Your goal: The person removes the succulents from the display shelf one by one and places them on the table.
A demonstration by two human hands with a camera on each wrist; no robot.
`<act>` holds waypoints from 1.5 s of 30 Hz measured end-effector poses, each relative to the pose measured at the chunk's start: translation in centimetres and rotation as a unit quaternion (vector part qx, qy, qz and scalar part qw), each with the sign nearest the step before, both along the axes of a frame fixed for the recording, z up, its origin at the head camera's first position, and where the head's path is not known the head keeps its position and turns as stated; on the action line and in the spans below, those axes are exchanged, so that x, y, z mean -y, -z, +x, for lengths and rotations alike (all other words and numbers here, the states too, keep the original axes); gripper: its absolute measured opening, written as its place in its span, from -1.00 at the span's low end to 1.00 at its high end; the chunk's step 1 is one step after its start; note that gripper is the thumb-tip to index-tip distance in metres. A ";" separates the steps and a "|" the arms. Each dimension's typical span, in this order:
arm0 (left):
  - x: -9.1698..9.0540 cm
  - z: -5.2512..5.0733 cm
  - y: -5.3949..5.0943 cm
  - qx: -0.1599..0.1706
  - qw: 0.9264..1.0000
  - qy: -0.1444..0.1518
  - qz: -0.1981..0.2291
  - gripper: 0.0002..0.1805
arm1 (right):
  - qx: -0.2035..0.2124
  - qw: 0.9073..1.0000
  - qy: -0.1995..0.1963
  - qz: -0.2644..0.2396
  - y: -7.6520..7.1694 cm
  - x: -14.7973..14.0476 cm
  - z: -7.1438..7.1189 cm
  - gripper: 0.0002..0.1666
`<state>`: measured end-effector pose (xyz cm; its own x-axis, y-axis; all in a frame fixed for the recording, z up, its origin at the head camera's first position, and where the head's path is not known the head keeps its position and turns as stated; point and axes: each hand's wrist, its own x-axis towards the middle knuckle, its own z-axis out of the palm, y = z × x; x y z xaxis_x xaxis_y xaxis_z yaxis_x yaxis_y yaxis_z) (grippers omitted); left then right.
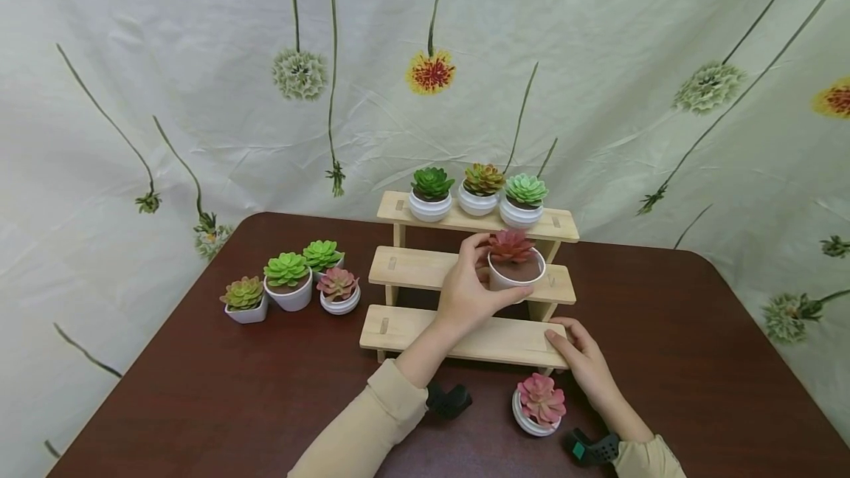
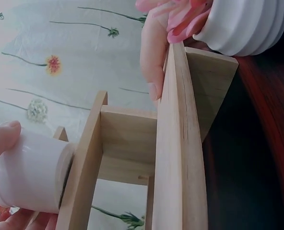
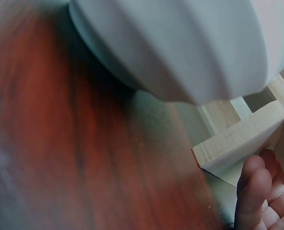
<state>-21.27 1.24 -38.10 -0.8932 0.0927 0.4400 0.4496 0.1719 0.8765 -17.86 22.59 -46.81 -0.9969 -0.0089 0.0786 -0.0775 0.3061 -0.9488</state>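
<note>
The left hand [image 1: 468, 293] grips a white pot [image 1: 516, 275] with a dark red succulent, at the right part of the middle shelf [image 1: 420, 268]. In the left wrist view the pot [image 2: 31, 170] is against a wooden board, with thumb and fingers around it. The right hand [image 1: 587, 364] holds the right end of the lowest shelf [image 1: 465, 336], thumb on top; its curled fingers show beside the wood in the right wrist view. Three potted succulents, dark green [image 1: 432, 194], orange-green [image 1: 479, 189] and light green [image 1: 522, 200], stand on the top shelf.
Left of the stand are several potted succulents, among them a bright green one [image 1: 288, 282] and a pink one [image 1: 339, 291]. A pink succulent in a ribbed white pot [image 1: 538, 404] stands in front, near the right forearm. Behind the table [image 1: 219, 389] hangs a flowered cloth.
</note>
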 end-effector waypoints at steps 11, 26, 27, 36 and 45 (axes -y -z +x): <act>1.7 2.2 -0.1 0.007 1.000 0.021 -0.022 -0.04 | 0.002 1.000 -0.001 -0.002 0.0 0.0 0.0 -0.70; 3.3 6.0 -1.5 0.013 0.997 0.071 -0.005 -0.07 | 0.001 1.000 -0.003 -0.003 -0.1 0.0 0.0 -0.70; 3.4 6.1 -1.5 0.014 0.997 0.074 -0.010 -0.07 | -0.001 1.000 -0.004 -0.003 -0.1 0.0 0.0 -0.70; 4.1 5.6 1.3 0.003 0.997 0.071 -0.031 -0.05 | 0.003 1.000 -0.004 -0.021 -0.2 0.2 0.1 -0.67; 4.8 6.3 1.7 -0.016 0.993 0.075 -0.087 0.00 | 0.005 1.000 -0.001 -0.017 0.0 0.2 0.1 -0.67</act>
